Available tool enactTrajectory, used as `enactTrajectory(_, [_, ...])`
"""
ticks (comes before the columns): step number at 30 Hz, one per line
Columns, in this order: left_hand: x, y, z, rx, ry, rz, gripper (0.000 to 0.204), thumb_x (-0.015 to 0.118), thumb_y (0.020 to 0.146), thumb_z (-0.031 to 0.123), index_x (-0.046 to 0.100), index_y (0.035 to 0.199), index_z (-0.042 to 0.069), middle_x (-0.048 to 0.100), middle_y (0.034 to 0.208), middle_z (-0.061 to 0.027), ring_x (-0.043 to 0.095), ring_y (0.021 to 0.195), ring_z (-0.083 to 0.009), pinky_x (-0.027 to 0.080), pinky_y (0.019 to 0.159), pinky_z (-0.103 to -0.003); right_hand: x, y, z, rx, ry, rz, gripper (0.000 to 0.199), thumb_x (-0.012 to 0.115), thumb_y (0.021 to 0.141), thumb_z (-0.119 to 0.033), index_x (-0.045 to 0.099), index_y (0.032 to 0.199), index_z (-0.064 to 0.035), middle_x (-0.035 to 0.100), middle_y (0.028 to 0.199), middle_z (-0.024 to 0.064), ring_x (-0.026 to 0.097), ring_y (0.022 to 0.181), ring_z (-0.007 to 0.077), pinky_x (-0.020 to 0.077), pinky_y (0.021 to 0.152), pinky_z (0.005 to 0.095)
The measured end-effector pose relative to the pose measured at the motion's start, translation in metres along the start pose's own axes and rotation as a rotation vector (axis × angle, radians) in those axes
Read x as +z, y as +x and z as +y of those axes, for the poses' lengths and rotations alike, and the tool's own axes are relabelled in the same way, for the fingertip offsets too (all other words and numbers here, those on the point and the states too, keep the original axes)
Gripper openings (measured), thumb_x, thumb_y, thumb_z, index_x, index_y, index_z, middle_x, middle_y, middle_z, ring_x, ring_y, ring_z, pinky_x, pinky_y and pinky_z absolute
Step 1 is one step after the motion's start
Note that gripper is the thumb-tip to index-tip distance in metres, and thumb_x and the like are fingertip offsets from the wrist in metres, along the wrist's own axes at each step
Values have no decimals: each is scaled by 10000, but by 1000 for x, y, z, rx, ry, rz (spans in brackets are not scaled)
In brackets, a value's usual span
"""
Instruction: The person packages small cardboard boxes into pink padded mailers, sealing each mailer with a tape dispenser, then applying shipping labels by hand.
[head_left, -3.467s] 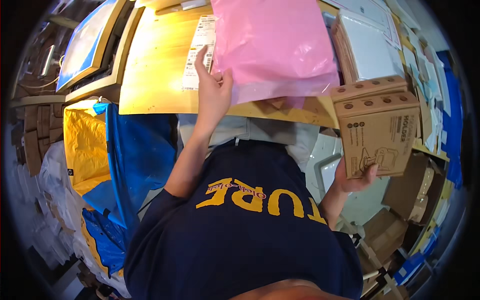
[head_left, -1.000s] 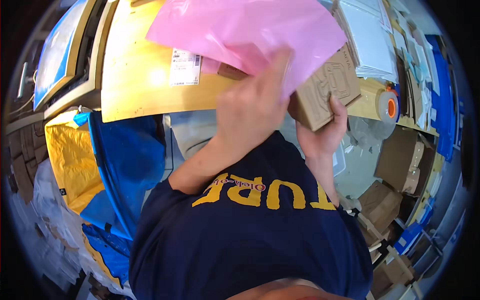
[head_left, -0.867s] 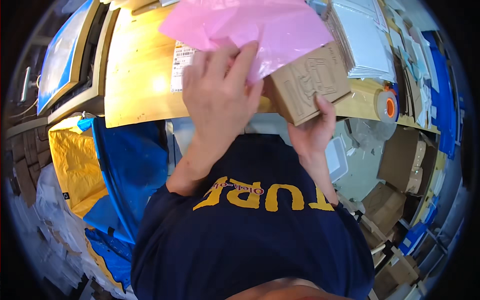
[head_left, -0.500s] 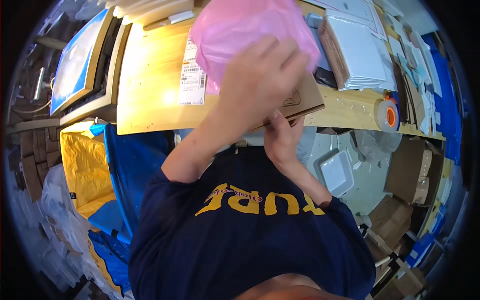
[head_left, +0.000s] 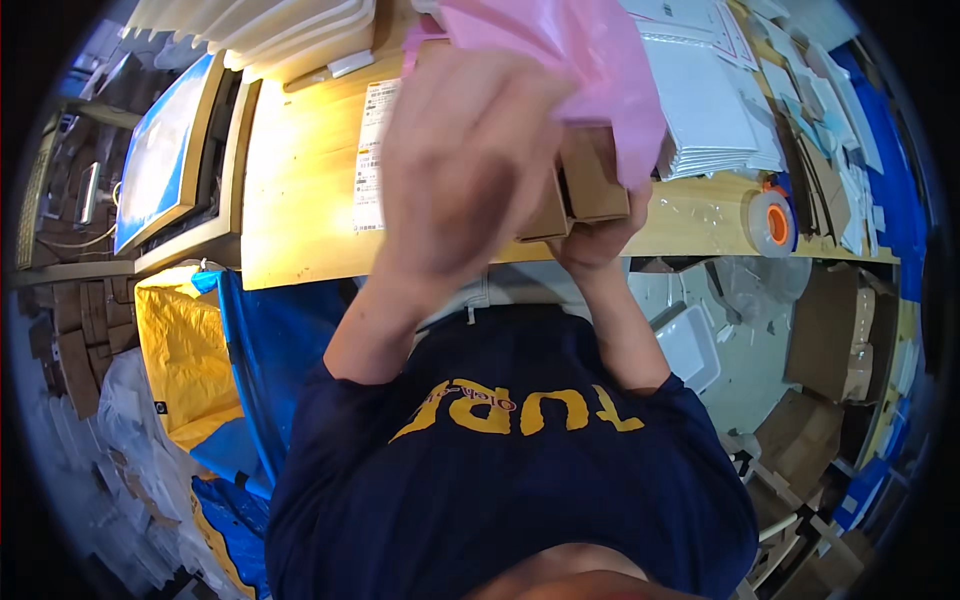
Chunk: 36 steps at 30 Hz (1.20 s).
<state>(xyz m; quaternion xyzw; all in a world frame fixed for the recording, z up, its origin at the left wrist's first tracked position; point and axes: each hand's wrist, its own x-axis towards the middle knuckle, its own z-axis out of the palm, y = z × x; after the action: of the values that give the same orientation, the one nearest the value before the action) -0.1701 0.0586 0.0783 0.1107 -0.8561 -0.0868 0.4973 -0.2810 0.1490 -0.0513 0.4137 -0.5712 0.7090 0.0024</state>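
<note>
The left hand (head_left: 465,165) grips the pink bag (head_left: 590,60) and the right hand (head_left: 595,240) holds the brown box (head_left: 585,185) from below, half inside the bag, above the wood table (head_left: 300,190).

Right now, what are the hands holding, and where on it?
The right hand holds the cardboard box from beneath, at its near end. The left hand lies over the pink bag around the box; its exact grip is hidden.
</note>
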Motion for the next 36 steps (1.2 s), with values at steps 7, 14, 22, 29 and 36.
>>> enactTrajectory(7, [36,-54,13,6,-263,162,266,785,757,80,699,1008,63,645,1005,-33,596,921,-230,482,857,-351,-8,13,-16,322,377,201,455,626,920,-229,509,1339,-95,623,1223,70,625,1052,192,501,931,338])
enactTrajectory(14, [46,-90,-2,-875,-813,108,188,780,810,27,663,957,13,667,1002,-56,633,851,-210,516,783,-320,-10,22,-7,666,834,163,349,573,975,-247,559,1292,-99,654,1188,48,635,1017,146,512,900,317])
enactTrajectory(22, [52,-125,-13,-737,-651,-59,151,727,816,-40,644,941,-23,664,919,-77,623,756,-166,516,692,-278,4,32,-23,874,1233,159,358,596,960,-259,583,1275,-91,659,1219,65,641,1036,172,516,920,341])
enactTrajectory(29, [17,-127,20,-659,-848,-752,189,742,842,-6,654,1008,-10,661,978,-84,628,836,-174,513,775,-274,11,35,-20,954,1218,276,420,624,951,-291,565,1317,-94,656,1229,47,626,1085,166,517,925,348])
enactTrajectory(36, [16,-89,23,-251,-343,80,408,834,757,120,670,1125,56,613,1210,-121,575,1117,-306,443,1007,-406,29,10,22,170,8,201,450,708,925,-200,556,1335,-94,645,1298,81,642,1119,211,536,955,386])
